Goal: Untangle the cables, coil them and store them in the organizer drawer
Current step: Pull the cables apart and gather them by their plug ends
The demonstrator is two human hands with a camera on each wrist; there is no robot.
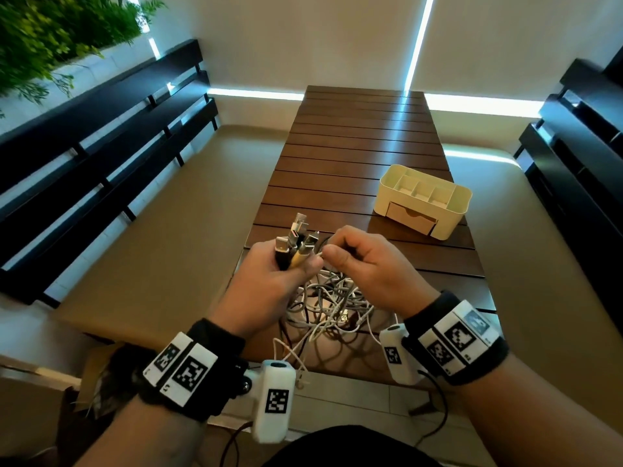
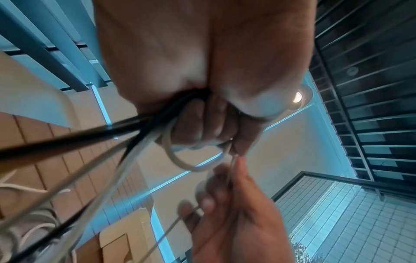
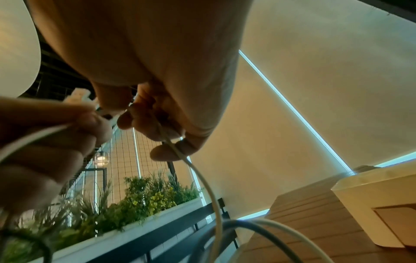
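A tangle of white, grey and black cables (image 1: 332, 305) lies on the near end of the wooden slatted table (image 1: 364, 136). My left hand (image 1: 286, 264) grips a bunch of cable plugs (image 1: 296, 241) that stick up out of the fist; the cords (image 2: 94, 140) run down from it. My right hand (image 1: 340, 254), just right of the left, pinches a thin white cable (image 3: 198, 170) between thumb and fingers. The cream organizer (image 1: 423, 200) stands at the table's right side, its small drawer (image 1: 409, 217) closed.
Dark slatted benches (image 1: 101, 153) flank the table on the left and right (image 1: 573, 156). A planter with green plants (image 1: 50, 38) sits at the far left. Bare tabletop stretches beyond the organizer.
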